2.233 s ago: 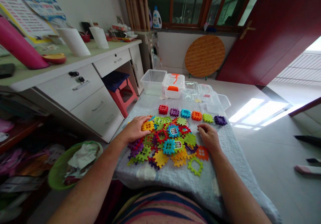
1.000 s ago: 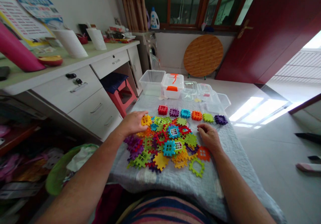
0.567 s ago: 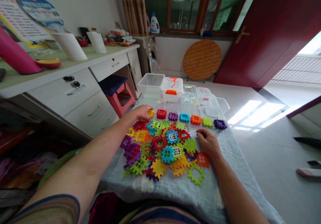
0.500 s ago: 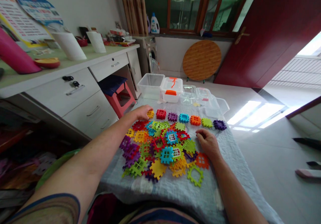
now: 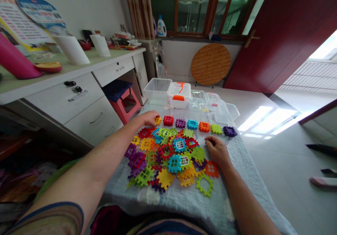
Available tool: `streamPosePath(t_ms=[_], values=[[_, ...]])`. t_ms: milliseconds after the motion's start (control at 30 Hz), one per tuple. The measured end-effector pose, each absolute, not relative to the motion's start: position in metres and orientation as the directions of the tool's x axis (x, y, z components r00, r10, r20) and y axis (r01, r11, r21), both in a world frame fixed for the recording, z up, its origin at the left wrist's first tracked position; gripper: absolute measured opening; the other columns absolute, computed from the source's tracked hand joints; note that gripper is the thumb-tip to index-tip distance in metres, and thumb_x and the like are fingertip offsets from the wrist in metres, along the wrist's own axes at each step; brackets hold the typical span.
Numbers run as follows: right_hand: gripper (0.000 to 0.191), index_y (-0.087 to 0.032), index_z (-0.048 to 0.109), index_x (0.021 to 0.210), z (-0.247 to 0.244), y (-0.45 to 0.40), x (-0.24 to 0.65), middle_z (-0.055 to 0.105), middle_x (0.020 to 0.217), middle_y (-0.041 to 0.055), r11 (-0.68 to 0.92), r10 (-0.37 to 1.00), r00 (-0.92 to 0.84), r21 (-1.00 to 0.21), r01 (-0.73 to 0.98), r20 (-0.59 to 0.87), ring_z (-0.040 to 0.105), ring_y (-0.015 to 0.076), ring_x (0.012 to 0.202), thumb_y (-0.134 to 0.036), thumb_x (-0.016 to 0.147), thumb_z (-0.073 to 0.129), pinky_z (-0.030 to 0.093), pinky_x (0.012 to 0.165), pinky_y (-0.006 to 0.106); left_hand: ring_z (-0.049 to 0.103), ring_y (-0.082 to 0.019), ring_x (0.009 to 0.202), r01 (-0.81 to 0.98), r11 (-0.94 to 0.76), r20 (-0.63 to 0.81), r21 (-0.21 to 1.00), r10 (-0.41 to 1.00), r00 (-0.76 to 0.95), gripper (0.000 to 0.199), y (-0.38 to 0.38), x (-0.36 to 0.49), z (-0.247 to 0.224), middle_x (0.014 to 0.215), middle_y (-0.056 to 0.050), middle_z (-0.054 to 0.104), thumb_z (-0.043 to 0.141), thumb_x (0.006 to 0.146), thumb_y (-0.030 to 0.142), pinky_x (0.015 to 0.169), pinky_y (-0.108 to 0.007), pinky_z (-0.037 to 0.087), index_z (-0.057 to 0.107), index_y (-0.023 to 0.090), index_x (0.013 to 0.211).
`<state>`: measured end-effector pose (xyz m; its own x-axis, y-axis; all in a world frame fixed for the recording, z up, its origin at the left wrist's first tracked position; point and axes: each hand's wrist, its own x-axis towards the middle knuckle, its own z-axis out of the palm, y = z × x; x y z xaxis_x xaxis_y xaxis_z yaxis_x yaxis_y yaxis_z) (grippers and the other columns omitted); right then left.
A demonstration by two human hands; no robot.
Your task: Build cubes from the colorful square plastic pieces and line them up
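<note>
At the left end of a row of stacked building blocks, my left hand (image 5: 149, 118) is closed on a yellow building block (image 5: 157, 120), its fingers covering part of it. Along the row come a red block (image 5: 168, 120), a purple block (image 5: 180, 123), a blue block (image 5: 192, 124), an orange block (image 5: 204, 126), a light green block (image 5: 216, 129) and a dark purple block (image 5: 230, 131). My right hand (image 5: 218, 148) rests on the cloth with curled fingers and nothing visible in them, just right of a loose pile of notched plastic pieces (image 5: 165, 178).
Behind the row stand an open clear bin (image 5: 158, 85), a lidded clear box (image 5: 179, 89) with orange latches and several clear containers (image 5: 197, 98). A grey-blue cloth (image 5: 168, 201) covers the table. To the left are a pink stool (image 5: 127, 108) and a white desk (image 5: 86, 117).
The view has shifted very slightly. Both hands keep their places, the left on the yellow block and the right beside the pile.
</note>
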<state>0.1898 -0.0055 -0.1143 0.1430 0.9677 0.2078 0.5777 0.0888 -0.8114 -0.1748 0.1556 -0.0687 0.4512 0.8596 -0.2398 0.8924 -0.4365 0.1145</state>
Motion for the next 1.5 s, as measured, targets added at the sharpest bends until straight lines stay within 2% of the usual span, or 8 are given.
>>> streamPosePath(t_ms=[400, 600, 667, 833, 967, 1267, 1400, 1500], values=[[0.027, -0.019, 0.068, 0.081, -0.112, -0.006, 0.189, 0.068, 0.071, 0.0038, 0.082, 0.970, 0.144, -0.817, 0.570, 0.198, 0.058, 0.0192, 0.064, -0.039, 0.074, 0.053, 0.045, 0.066, 0.031, 0.061, -0.023, 0.102, 0.893, -0.430, -0.244, 0.135, 0.859, 0.450, 0.056, 0.157, -0.171, -0.068, 0.113, -0.006, 0.063, 0.066, 0.054, 0.024, 0.090, -0.025, 0.048, 0.066, 0.017, 0.109], [0.026, -0.019, 0.068, 0.080, -0.114, -0.006, 0.190, 0.067, 0.069, 0.0034, 0.089, 0.968, 0.139, -0.807, 0.584, 0.208, 0.057, 0.0189, 0.063, -0.039, 0.074, 0.054, 0.044, 0.065, 0.031, 0.055, -0.027, 0.117, 0.898, -0.404, -0.218, 0.173, 0.874, 0.435, 0.075, 0.149, -0.176, -0.059, 0.127, -0.011, 0.057, 0.067, 0.053, 0.022, 0.101, -0.030, 0.043, 0.055, 0.015, 0.126], [0.026, -0.019, 0.069, 0.081, -0.113, -0.005, 0.190, 0.068, 0.069, 0.0035, 0.088, 0.969, 0.138, -0.808, 0.582, 0.206, 0.057, 0.0188, 0.063, -0.040, 0.075, 0.053, 0.044, 0.064, 0.031, 0.052, -0.027, 0.120, 0.907, -0.369, -0.178, 0.204, 0.897, 0.404, 0.072, 0.140, -0.184, -0.054, 0.129, -0.012, 0.055, 0.065, 0.055, 0.021, 0.102, -0.033, 0.042, 0.054, 0.015, 0.125], [0.028, -0.018, 0.069, 0.081, -0.111, -0.005, 0.190, 0.069, 0.071, 0.0043, 0.084, 0.971, 0.132, -0.807, 0.585, 0.197, 0.057, 0.0187, 0.062, -0.040, 0.074, 0.053, 0.045, 0.065, 0.031, 0.060, -0.022, 0.103, 0.910, -0.313, -0.163, 0.273, 0.917, 0.365, 0.041, 0.105, -0.208, -0.049, 0.109, -0.009, 0.064, 0.053, 0.064, 0.018, 0.094, -0.030, 0.047, 0.061, 0.016, 0.104], [0.029, -0.018, 0.070, 0.082, -0.110, -0.005, 0.190, 0.068, 0.071, 0.0043, 0.073, 0.973, 0.132, -0.799, 0.597, 0.187, 0.057, 0.0189, 0.063, -0.041, 0.073, 0.053, 0.045, 0.065, 0.031, 0.064, -0.020, 0.084, 0.904, -0.277, -0.201, 0.325, 0.914, 0.353, 0.032, 0.081, -0.213, -0.056, 0.093, -0.006, 0.069, 0.052, 0.069, 0.024, 0.079, -0.029, 0.051, 0.063, 0.017, 0.098], [0.028, -0.018, 0.069, 0.083, -0.112, -0.006, 0.192, 0.068, 0.072, 0.0040, 0.087, 0.971, 0.125, -0.793, 0.603, 0.201, 0.057, 0.0187, 0.064, -0.039, 0.074, 0.053, 0.044, 0.064, 0.031, 0.065, -0.019, 0.080, 0.852, -0.265, -0.167, 0.452, 0.913, 0.372, 0.038, 0.058, -0.205, -0.048, 0.092, -0.005, 0.071, 0.049, 0.072, 0.027, 0.073, -0.028, 0.051, 0.063, 0.017, 0.106], [0.026, -0.018, 0.069, 0.083, -0.113, -0.006, 0.192, 0.067, 0.070, 0.0030, 0.096, 0.969, 0.120, -0.778, 0.621, 0.215, 0.055, 0.0181, 0.062, -0.037, 0.075, 0.053, 0.044, 0.064, 0.031, 0.065, -0.017, 0.080, 0.855, -0.282, -0.115, 0.434, 0.924, 0.364, 0.037, 0.049, -0.211, -0.042, 0.108, -0.008, 0.068, 0.049, 0.074, 0.024, 0.076, -0.029, 0.052, 0.062, 0.017, 0.108], [0.026, -0.018, 0.069, 0.083, -0.113, -0.006, 0.192, 0.067, 0.069, 0.0028, 0.097, 0.968, 0.123, -0.777, 0.622, 0.219, 0.055, 0.0182, 0.063, -0.037, 0.075, 0.053, 0.043, 0.064, 0.031, 0.065, -0.019, 0.085, 0.883, -0.299, -0.092, 0.362, 0.931, 0.353, 0.034, 0.041, -0.208, -0.038, 0.108, -0.008, 0.068, 0.050, 0.074, 0.019, 0.083, -0.031, 0.051, 0.064, 0.017, 0.105]])
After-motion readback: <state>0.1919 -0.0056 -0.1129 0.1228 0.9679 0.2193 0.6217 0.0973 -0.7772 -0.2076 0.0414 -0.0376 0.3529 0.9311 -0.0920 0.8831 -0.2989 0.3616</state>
